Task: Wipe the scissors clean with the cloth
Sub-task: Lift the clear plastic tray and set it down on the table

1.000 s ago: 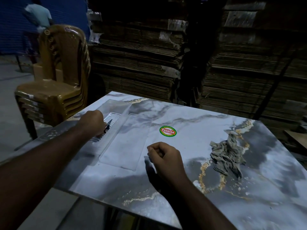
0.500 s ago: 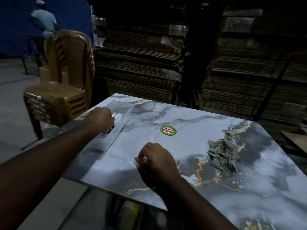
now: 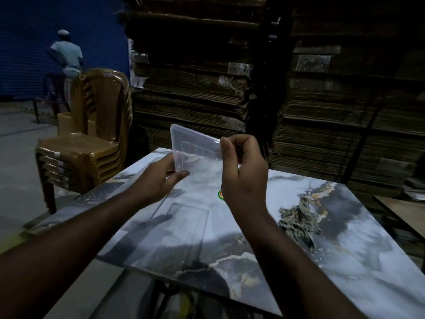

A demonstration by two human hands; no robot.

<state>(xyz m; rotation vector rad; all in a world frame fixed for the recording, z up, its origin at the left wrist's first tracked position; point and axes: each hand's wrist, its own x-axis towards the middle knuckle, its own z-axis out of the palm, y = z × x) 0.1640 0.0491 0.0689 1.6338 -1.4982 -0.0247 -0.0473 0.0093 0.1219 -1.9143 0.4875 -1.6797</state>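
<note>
My left hand (image 3: 158,183) and my right hand (image 3: 243,171) both pinch a clear plastic cover (image 3: 195,153), held tilted in the air above the marble-patterned table (image 3: 345,261). The left fingers grip its lower left corner and the right fingers its upper right edge. A crumpled grey cloth (image 3: 299,219) lies on the table to the right of my right forearm, untouched. I see no scissors; the dim light and my arms hide much of the near table. A second clear plastic piece (image 3: 184,226) lies flat on the table under my hands.
A stack of brown plastic chairs (image 3: 92,139) stands left of the table. Tall piles of flattened cardboard (image 3: 195,77) rise behind it. A person (image 3: 67,56) stands far off at the back left. A round sticker (image 3: 220,194) peeks out beside my right wrist.
Both hands have left the table surface and lifted the clear plastic cover into the air. The left hand moved right, off the packaging at the left edge.
</note>
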